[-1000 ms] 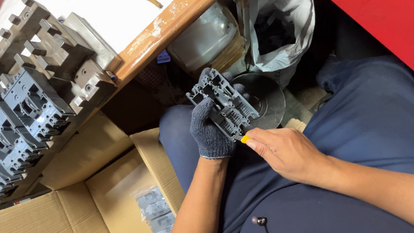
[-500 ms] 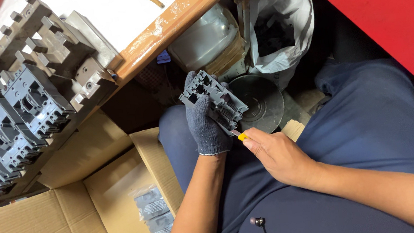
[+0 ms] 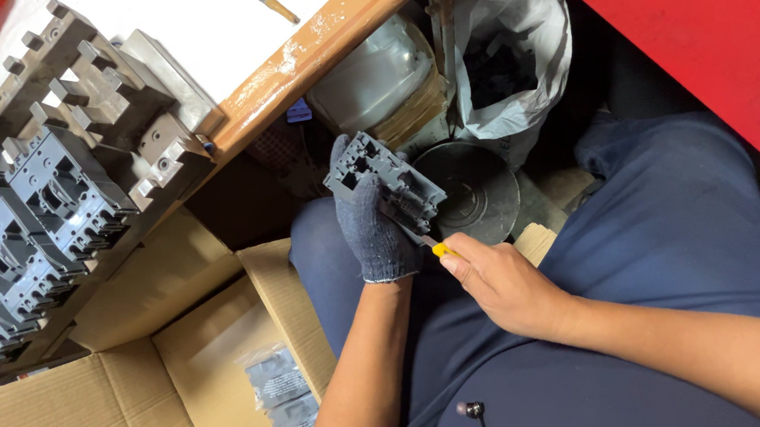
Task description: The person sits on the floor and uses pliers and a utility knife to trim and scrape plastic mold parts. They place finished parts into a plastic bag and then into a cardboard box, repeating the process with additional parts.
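While gripped in the gloved left hand [image 3: 372, 228], grey plastic housing [image 3: 384, 183] just above right hand [image 3: 496, 281], fingers closed on yellow-handled tool [image 3: 438, 249].

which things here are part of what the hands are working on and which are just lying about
In hand:
left hand, gloved, holding grey plastic housing
right hand with yellow-handled tool

Lying about:
row of grey housings
cardboard box
plastic bag
metal fixture

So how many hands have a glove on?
1. The left hand wears a dark knit glove and holds the grey plastic part. The right hand is bare, holding a yellow-handled tool.
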Demonstrator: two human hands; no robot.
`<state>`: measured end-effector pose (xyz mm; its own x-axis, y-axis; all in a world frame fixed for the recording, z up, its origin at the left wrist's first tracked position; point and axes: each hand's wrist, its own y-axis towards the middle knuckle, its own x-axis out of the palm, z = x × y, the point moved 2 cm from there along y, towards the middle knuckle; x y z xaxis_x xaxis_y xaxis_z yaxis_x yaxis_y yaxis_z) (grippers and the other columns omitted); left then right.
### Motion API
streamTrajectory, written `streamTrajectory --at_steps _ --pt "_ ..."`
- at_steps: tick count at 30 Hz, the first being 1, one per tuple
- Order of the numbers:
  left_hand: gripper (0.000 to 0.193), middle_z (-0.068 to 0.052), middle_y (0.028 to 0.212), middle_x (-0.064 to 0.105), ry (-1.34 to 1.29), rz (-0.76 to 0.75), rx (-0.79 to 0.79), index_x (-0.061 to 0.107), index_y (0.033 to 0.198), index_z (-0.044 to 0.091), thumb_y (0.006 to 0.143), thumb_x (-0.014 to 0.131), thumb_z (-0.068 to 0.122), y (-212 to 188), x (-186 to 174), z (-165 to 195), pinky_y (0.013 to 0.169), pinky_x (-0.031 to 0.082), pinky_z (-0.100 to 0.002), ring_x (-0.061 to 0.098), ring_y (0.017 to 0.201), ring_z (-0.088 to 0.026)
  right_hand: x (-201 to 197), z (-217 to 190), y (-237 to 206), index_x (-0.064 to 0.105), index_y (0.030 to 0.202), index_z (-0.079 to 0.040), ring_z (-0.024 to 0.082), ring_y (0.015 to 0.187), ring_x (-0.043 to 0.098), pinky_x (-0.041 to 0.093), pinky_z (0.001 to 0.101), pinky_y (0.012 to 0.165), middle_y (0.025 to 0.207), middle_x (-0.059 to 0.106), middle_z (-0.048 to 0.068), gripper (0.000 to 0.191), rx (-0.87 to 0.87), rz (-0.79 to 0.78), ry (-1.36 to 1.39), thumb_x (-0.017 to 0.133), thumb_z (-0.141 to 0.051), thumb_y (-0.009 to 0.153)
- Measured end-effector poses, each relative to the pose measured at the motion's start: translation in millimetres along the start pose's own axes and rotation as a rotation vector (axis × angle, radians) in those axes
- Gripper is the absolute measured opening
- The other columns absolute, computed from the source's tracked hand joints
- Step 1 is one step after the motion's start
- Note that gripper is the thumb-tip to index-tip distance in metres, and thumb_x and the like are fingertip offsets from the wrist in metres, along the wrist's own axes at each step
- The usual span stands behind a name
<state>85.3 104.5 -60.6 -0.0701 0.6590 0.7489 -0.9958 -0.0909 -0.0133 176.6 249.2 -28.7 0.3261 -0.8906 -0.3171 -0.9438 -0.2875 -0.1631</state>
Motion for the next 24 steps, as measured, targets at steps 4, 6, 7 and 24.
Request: streamTrajectory --at_steps 4,6,7,24 --pt "0.070 -0.018 0.134 0.061 -0.069 -0.028 -0.079 0.036 0.159 0.007 0.095 0.062 0.015 3.3 5.0 3.6 0.096 0.056 -0.042 0.064 0.112 -0.030 -4.8 7.5 6.1 0.060 0.103 -0.005 0.009 0.057 0.048 0.043 0.0289 0.053 0.062 0.052 0.000 0.024 0.072 0.063 0.148 0.051 -0.027 0.105" --pt "0.069 -0.018 0.137 0.060 -0.136 -0.053 -0.135 0.036 0.160 0.010 0.095 0.060 0.017 2.3 8.2 5.5 0.097 0.055 -0.044 0.063 0.115 -0.031 -12.9 11.3 7.7 0.063 0.105 -0.006 0.006 0.058 0.047 0.042 0.0261 0.053 0.064 0.053 -0.003 0.024 0.083 0.141 0.169 0.053 -0.028 0.104" --pt "0.069 -0.019 0.138 0.059 -0.182 -0.066 -0.166 0.037 0.160 0.011 0.095 0.060 0.018 0.9 10.1 6.0 0.098 0.054 -0.045 0.063 0.118 -0.032 -18.5 14.1 8.4 0.063 0.106 -0.007 0.005 0.057 0.047 0.041 0.0254 0.052 0.063 0.054 -0.003 0.024 0.114 0.175 0.157 0.053 -0.029 0.103" --pt "0.076 -0.022 0.156 0.047 -0.520 -0.246 -0.299 0.029 0.167 0.012 0.100 0.058 0.034 -10.9 29.0 18.2 0.119 0.041 -0.056 0.054 0.135 -0.041 -42.4 30.7 11.8 0.066 0.107 -0.006 0.004 0.058 0.049 0.040 0.0228 0.052 0.067 0.058 -0.002 0.021 0.076 0.256 0.242 0.061 -0.025 0.099"
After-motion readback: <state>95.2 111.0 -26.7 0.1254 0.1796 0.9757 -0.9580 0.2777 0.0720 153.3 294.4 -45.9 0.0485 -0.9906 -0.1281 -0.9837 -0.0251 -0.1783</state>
